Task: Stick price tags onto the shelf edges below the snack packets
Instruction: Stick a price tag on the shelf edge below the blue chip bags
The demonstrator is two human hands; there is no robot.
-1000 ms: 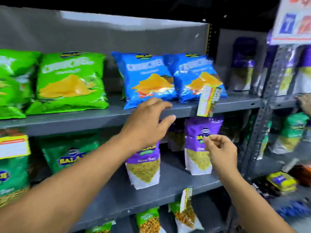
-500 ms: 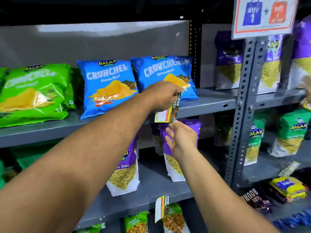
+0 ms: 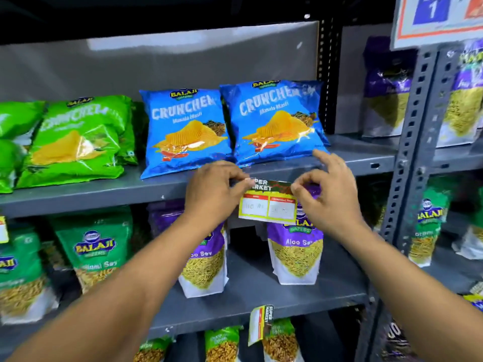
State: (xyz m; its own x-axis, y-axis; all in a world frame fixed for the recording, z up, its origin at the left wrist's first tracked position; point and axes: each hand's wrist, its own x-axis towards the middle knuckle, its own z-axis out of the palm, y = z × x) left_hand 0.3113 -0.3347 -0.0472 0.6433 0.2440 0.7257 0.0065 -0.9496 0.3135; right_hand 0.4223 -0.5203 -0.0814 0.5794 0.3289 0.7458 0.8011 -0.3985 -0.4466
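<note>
A yellow and red price tag (image 3: 268,205) with a dark "SUPER MARKET" header lies flat against the grey shelf edge (image 3: 104,195), below two blue Crunchem packets (image 3: 277,121). My left hand (image 3: 214,194) pinches the tag's top left corner. At the top right corner my right hand (image 3: 329,194) pinches it too, index finger raised toward the packet. The tag's lower half hangs over a purple Aloo Sev packet (image 3: 296,252).
Green chip packets (image 3: 75,142) fill the upper shelf's left. Purple and green sev packets stand on the lower shelf (image 3: 248,293), whose edge carries another tag (image 3: 260,323) turned sideways. A perforated grey upright (image 3: 415,142) divides off the right bay. A promo sign (image 3: 439,19) hangs top right.
The tag was held edge-on in front of the shelf; now it faces out flat on the shelf edge. My hands have spread to its two top corners. The view moved closer and leftward.
</note>
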